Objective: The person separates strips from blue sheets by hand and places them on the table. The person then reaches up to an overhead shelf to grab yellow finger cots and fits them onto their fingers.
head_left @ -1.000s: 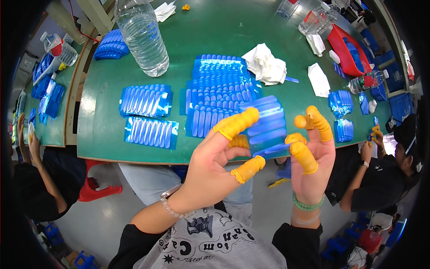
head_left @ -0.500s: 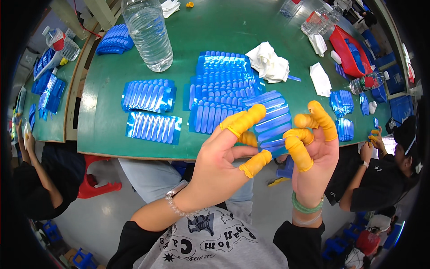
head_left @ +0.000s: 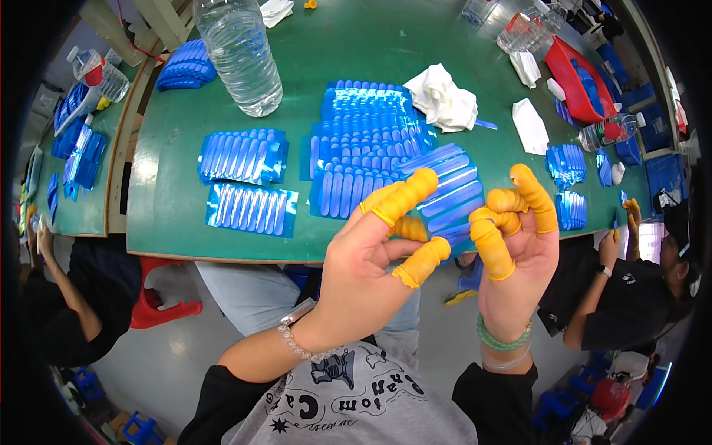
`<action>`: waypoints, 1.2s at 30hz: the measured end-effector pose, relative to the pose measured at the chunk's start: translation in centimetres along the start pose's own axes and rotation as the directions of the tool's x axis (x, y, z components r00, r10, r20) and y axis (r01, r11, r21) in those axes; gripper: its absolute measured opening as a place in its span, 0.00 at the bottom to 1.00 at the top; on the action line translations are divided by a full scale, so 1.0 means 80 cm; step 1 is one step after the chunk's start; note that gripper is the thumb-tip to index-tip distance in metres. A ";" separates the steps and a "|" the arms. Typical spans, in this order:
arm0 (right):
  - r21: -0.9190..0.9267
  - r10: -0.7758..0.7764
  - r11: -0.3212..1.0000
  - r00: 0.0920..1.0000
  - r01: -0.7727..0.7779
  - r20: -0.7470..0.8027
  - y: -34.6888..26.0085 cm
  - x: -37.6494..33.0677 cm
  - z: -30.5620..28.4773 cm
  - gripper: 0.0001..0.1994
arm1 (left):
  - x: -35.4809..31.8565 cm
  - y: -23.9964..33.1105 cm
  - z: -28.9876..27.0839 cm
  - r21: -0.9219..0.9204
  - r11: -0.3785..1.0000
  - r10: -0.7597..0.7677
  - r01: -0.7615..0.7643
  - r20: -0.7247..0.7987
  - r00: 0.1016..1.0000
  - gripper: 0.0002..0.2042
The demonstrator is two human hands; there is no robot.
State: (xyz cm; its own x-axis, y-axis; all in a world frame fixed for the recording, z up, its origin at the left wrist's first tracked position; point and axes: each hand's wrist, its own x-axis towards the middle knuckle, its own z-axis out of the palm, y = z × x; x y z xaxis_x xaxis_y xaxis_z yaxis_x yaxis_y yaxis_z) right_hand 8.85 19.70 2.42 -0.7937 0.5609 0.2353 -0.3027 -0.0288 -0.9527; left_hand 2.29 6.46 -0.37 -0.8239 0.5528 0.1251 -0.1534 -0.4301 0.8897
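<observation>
A blue film sheet with rows of long rounded strips [head_left: 452,185] is held up over the table's near edge. My left hand [head_left: 371,248], with yellow finger cots on its fingertips, grips the sheet's left and lower side between thumb and fingers. My right hand [head_left: 519,252], also in yellow cots, has its thumb and a finger pinched at the sheet's lower right edge; its other fingers curl above. What exactly lies between the right fingertips is hidden. Just beyond my hands is an overlapping pile of similar blue sheets [head_left: 356,159].
Two smaller sheet stacks [head_left: 243,154] [head_left: 251,210] lie left on the green table [head_left: 170,178]. Behind them stands a large water bottle [head_left: 239,59]. Crumpled white tissue [head_left: 443,98] sits beyond the pile; a red bin [head_left: 575,81] is at far right. People work at both sides.
My hands stay almost in place, and the held sheet tilts slightly. The view shifts a little. The person at the right has raised a hand.
</observation>
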 end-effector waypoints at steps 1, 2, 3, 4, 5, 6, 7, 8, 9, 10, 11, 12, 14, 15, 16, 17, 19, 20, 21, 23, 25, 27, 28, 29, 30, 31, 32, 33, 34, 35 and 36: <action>-0.012 -0.005 1.000 1.000 0.004 -0.014 0.001 -0.001 0.000 0.31 | 0.000 -0.001 0.000 0.000 1.000 -0.003 0.003 0.001 1.000 0.28; -0.012 -0.003 1.000 1.000 0.003 -0.016 0.002 -0.001 -0.001 0.31 | 0.001 -0.002 0.000 0.002 1.000 0.005 -0.005 -0.007 1.000 0.27; -0.074 -0.045 0.996 0.999 0.045 0.001 0.003 -0.002 -0.001 0.31 | 0.001 -0.002 0.000 0.005 1.000 0.013 -0.013 -0.015 1.000 0.27; -0.135 -0.086 0.987 0.996 0.088 0.022 0.004 -0.003 -0.002 0.31 | 0.002 -0.001 0.000 0.005 1.000 0.011 -0.011 -0.014 1.000 0.27; -0.136 -0.086 0.987 0.996 0.088 0.020 0.006 -0.004 -0.002 0.31 | 0.003 0.001 0.001 -0.029 1.000 -0.003 0.003 -0.020 1.000 0.27; -0.237 -0.196 0.951 0.980 0.200 0.040 0.006 -0.006 -0.002 0.31 | 0.004 0.003 0.001 -0.063 0.998 -0.016 0.015 -0.028 0.999 0.27; -0.333 -0.302 0.891 0.951 0.308 0.072 0.007 -0.006 -0.001 0.32 | 0.005 0.004 0.002 -0.062 0.998 -0.016 0.014 -0.028 0.999 0.27; -0.332 -0.302 0.891 0.950 0.309 0.072 0.007 -0.005 -0.006 0.32 | 0.006 0.004 0.002 -0.103 0.995 -0.006 0.001 -0.042 0.999 0.27; -0.520 -0.392 0.735 0.898 0.435 0.198 0.006 -0.002 -0.016 0.33 | 0.006 0.005 0.002 -0.142 0.990 0.003 -0.011 -0.058 0.998 0.27; -0.657 -0.441 0.522 0.831 0.545 0.339 0.004 0.002 -0.018 0.35 | 0.007 0.005 0.000 -0.139 0.990 0.004 -0.012 -0.061 0.998 0.27; -0.804 -0.496 0.238 0.780 0.545 0.382 -0.006 0.007 -0.018 0.39 | 0.007 0.007 -0.003 -0.123 0.992 0.014 -0.026 -0.095 0.995 0.27; -0.889 -0.558 0.102 0.765 0.447 0.321 -0.019 0.012 -0.015 0.40 | 0.008 0.009 -0.004 -0.112 0.993 0.024 -0.038 -0.120 0.992 0.27; -0.732 -0.605 0.482 0.787 0.481 0.118 -0.018 0.031 -0.048 0.40 | 0.009 0.007 -0.004 -0.139 0.990 -0.009 -0.004 -0.096 0.995 0.27; -0.730 -0.605 0.484 0.787 0.483 0.119 -0.017 0.031 -0.044 0.40 | 0.007 0.006 -0.005 -0.141 0.990 -0.038 0.024 -0.097 0.995 0.27; -0.532 -0.427 0.756 0.903 0.382 0.042 -0.016 0.029 -0.036 0.37 | 0.006 0.005 -0.005 -0.140 0.990 -0.037 0.023 -0.098 0.995 0.27; -0.285 -0.213 0.935 0.977 0.211 0.025 -0.014 0.028 -0.029 0.35 | 0.004 0.004 -0.005 -0.127 0.992 -0.017 0.007 -0.076 0.997 0.28; -0.096 -0.021 0.995 0.995 0.031 0.100 -0.011 0.025 -0.015 0.32 | 0.003 0.002 -0.007 -0.112 0.994 0.007 -0.013 -0.054 0.998 0.28; 0.077 0.156 0.982 0.966 -0.175 0.207 -0.009 0.024 -0.010 0.29 | 0.002 0.001 -0.009 -0.077 0.997 0.015 -0.019 -0.051 0.999 0.28; 0.075 0.157 0.982 0.966 -0.175 0.206 -0.008 0.023 -0.007 0.29 | 0.001 0.000 -0.010 -0.046 0.999 0.019 -0.021 -0.047 0.999 0.28; 0.076 0.280 0.950 0.935 -0.302 0.217 -0.003 0.025 -0.004 0.26 | 0.000 -0.004 -0.010 -0.036 0.999 0.036 -0.037 -0.045 0.998 0.27; 0.052 0.314 0.942 0.925 -0.331 0.215 -0.005 0.030 -0.003 0.26 | 0.000 -0.003 -0.010 -0.026 0.998 0.052 -0.053 -0.039 0.998 0.27; 0.029 0.347 0.932 0.912 -0.361 0.217 -0.006 0.032 -0.003 0.26 | 0.000 -0.001 -0.009 0.008 0.997 0.076 -0.075 -0.033 0.997 0.27; 0.021 0.320 0.943 0.922 -0.332 0.218 -0.007 0.032 -0.003 0.26 | 0.001 -0.001 -0.009 0.009 0.997 0.077 -0.077 -0.034 0.996 0.27; 0.013 0.292 0.953 0.931 -0.302 0.219 -0.007 0.032 -0.003 0.26 | 0.001 0.000 -0.009 -0.015 0.999 0.050 -0.050 -0.029 0.998 0.27; 0.013 0.292 0.953 0.931 -0.302 0.221 -0.009 0.032 -0.004 0.26 | 0.002 0.000 -0.010 -0.039 0.999 0.022 -0.023 -0.023 0.999 0.27; -0.006 0.300 0.952 0.927 -0.307 0.225 -0.011 0.033 -0.005 0.26 | 0.003 0.000 -0.011 -0.039 0.999 0.023 -0.024 -0.024 0.999 0.27; -0.025 0.307 0.950 0.924 -0.310 0.228 -0.013 0.033 -0.005 0.26 | 0.004 0.001 -0.011 -0.046 0.999 0.008 -0.009 -0.021 1.000 0.27; -0.025 0.306 0.951 0.924 -0.309 0.229 -0.013 0.032 -0.005 0.26 | 0.004 0.001 -0.011 -0.053 0.999 -0.008 0.007 -0.015 1.000 0.27; -0.063 0.284 0.959 0.933 -0.276 0.220 -0.012 0.032 -0.004 0.27 | 0.005 0.002 -0.011 -0.054 0.999 -0.005 0.005 -0.014 1.000 0.27; -0.101 0.259 0.965 0.942 -0.243 0.213 -0.011 0.031 -0.002 0.27 | 0.005 0.004 -0.012 -0.062 0.998 -0.030 0.028 -0.021 0.999 0.27; -0.105 0.251 0.967 0.946 -0.234 0.207 -0.010 0.031 -0.003 0.27 | 0.006 0.004 -0.011 -0.074 0.996 -0.053 0.051 -0.020 0.998 0.27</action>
State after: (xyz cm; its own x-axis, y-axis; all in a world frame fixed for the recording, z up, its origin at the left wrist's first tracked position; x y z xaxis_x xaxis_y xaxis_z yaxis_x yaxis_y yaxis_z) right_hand 7.25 21.28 3.69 -0.9358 0.3518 0.0231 -0.0517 -0.0722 -0.9960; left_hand 1.34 5.97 -0.38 -0.8252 0.5606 0.0694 -0.2351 -0.4526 0.8602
